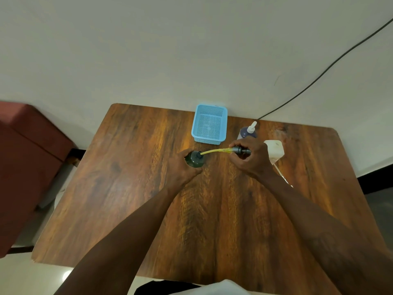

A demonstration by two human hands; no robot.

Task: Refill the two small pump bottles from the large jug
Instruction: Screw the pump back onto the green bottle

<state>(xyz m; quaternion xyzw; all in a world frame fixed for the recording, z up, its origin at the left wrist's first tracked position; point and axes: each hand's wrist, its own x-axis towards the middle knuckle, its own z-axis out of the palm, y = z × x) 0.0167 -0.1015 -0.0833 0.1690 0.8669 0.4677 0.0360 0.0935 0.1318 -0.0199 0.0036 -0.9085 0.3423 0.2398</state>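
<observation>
I have the dark green pump bottle [194,159] standing mid-desk in my left hand [180,167], fingers wrapped round its body, while my right hand [249,157] pinches the pump head [239,150], its yellow dip tube [213,151] still in the neck. I judge this the opening step; next, lift the tube clear, park it, then reach for the white jug [275,151] beside the purple pump bottle [247,132].

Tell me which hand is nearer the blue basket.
Right. The right hand, holding the pump head, sits just below the blue basket's near right corner. The left hand, gripping the dark bottle, lies farther down-left.
</observation>
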